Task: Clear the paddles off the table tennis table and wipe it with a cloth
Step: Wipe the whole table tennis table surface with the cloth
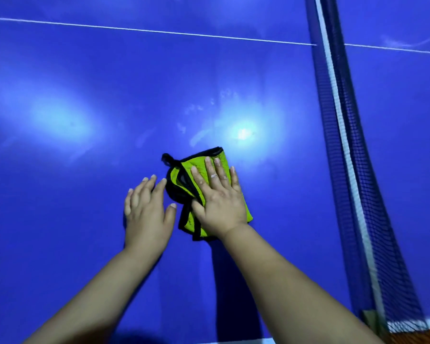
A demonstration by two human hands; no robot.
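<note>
A folded lime-green cloth (184,175) with black trim and a black loop lies on the blue table tennis table (85,95). My right hand (219,197) presses flat on the cloth, fingers straight and spread. My left hand (147,212) lies flat on the bare table just left of the cloth, its fingertips near the cloth's black edge. No paddles are in view.
The dark net (338,135) with its white top band runs from the top right down to the lower right corner. A white centre line (159,32) crosses the table far from me. Smudges and bright light reflections (243,132) show on the surface beyond the cloth.
</note>
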